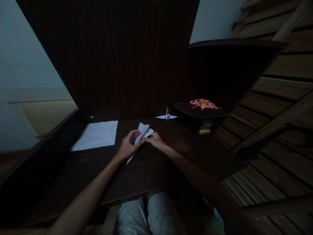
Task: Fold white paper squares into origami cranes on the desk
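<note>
A folded white sheet of paper (141, 134), long and pointed at its near end, is held up over the middle of the dark desk. My left hand (130, 143) is closed on its left side, with the thumb across the lower part. On the right edge, my right hand (154, 141) pinches the paper between thumb and fingers. Some of the folds are hidden behind my fingers. Behind the hands, a finished white paper crane (167, 116) with spread wings stands near the back panel.
White paper sheets (97, 134) lie at the left of the desk (137, 182). A small corner shelf (202, 112) at the right bears a pile of pink, red and yellow bits (204, 103). Below it sits a yellow-orange item (204, 132). A raised side board (41, 156) borders the left.
</note>
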Tool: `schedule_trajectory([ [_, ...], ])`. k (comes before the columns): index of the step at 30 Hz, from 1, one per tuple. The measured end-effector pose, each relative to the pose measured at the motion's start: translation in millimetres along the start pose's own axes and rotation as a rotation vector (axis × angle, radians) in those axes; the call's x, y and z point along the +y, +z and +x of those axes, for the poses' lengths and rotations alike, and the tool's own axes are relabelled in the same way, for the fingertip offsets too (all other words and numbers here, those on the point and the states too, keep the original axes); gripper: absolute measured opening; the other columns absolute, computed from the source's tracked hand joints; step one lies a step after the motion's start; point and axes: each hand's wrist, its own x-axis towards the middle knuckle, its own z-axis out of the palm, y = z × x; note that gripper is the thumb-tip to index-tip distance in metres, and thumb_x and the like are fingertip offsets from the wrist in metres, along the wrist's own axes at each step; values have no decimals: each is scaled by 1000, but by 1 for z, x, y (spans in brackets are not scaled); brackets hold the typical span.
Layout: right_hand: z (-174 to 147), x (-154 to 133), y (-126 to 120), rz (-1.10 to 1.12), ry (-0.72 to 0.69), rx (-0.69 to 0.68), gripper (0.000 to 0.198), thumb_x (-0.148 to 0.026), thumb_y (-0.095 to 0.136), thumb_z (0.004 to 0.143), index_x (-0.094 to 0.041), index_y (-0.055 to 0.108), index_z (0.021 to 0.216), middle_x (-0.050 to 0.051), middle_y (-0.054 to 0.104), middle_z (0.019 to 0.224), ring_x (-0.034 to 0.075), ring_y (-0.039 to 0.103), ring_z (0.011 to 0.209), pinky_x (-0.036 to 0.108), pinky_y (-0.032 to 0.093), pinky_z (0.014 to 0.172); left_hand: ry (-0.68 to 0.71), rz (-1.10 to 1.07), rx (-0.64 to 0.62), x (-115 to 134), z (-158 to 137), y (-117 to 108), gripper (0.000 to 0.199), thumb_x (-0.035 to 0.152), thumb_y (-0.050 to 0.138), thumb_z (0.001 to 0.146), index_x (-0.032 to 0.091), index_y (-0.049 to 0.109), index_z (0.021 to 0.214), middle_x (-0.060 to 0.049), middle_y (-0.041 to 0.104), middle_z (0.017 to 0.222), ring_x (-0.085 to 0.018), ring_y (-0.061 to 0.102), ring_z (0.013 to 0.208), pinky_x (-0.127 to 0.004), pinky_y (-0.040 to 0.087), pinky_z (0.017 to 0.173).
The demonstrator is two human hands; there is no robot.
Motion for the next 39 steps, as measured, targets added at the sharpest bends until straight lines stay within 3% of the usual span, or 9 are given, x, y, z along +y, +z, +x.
schedule_trajectory([
  [3,2,1,-1,42,58,1,26,-20,78,49,-13,71,73,4,73,76,17,67,67,29,57,60,29,26,70,-5,3,-2,43,35,67,76,19,52,113,-11,66,112,-24,63,108,-45,48,98],
  [6,6,1,-5,60,90,44,17,-14,74,52,-13,69,69,3,72,73,15,66,64,27,57,58,57,102,218,-9,7,-10,35,32,61,80,17,54,111,-10,66,108,-23,64,102,-43,50,93],
  [12,13,0,-12,-24,107,205,9,-5,67,54,-13,64,53,-1,65,56,11,60,53,23,55,56,48,157,497,-13,13,-24,43,18,63,74,20,49,114,-8,65,104,-20,65,93,-35,53,83],
  [25,18,-7,-30,-21,61,402,15,-9,59,55,-16,52,44,-2,59,50,11,59,52,23,54,52,-348,-220,773,-20,24,-34,69,2,75,56,22,40,113,2,60,87,-14,68,74,-28,56,71],
  [29,20,-7,-35,-110,67,422,15,-12,59,55,-17,52,43,-1,57,46,13,57,46,24,52,49,-368,-84,716,-27,22,-37,87,5,79,52,23,34,124,-6,58,109,-17,68,80,-35,57,76],
  [32,21,-5,-38,-213,68,427,14,-16,59,55,-18,54,42,-2,54,41,12,53,42,23,45,44,-164,178,605,-31,18,-40,97,8,78,52,23,29,135,-16,46,134,-31,59,112,-48,52,91],
  [34,21,-3,-41,-285,62,426,12,-18,58,55,-18,55,43,-3,53,41,11,52,42,22,42,44,-3,414,525,-31,15,-40,92,12,77,57,18,33,137,-20,34,146,-40,34,135,-55,37,106],
  [36,22,-2,-42,-355,51,421,12,-19,59,54,-18,55,43,-4,52,41,11,52,45,21,40,46,106,588,407,-30,13,-37,75,20,72,67,15,40,135,-20,28,151,-39,17,143,-57,24,113],
  [39,22,0,-43,-443,29,411,13,-20,63,51,-18,54,42,-6,50,42,11,52,51,20,40,50,172,697,123,-30,10,-29,52,32,59,82,15,49,129,-19,37,148,-33,24,142,-55,23,114],
])
